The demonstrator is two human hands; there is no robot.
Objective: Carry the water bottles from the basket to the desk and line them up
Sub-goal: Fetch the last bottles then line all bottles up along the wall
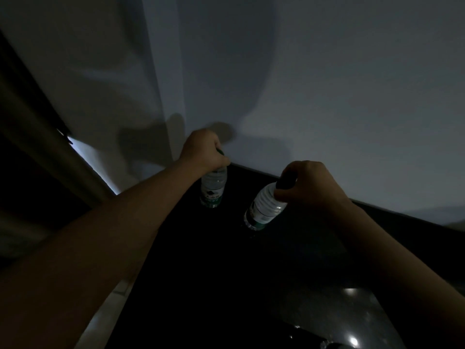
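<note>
Two clear water bottles with green labels are over the black desk near its far edge. My left hand grips the cap end of the left bottle, which stands upright close to the wall. My right hand grips the dark cap of the right bottle, which tilts with its base down to the left, at or just above the desk top. The room is dim. No basket is in view.
A pale wall rises directly behind the desk. A curtain hangs at the left with a strip of light beside it. Glossy reflections show on the desk's near right part.
</note>
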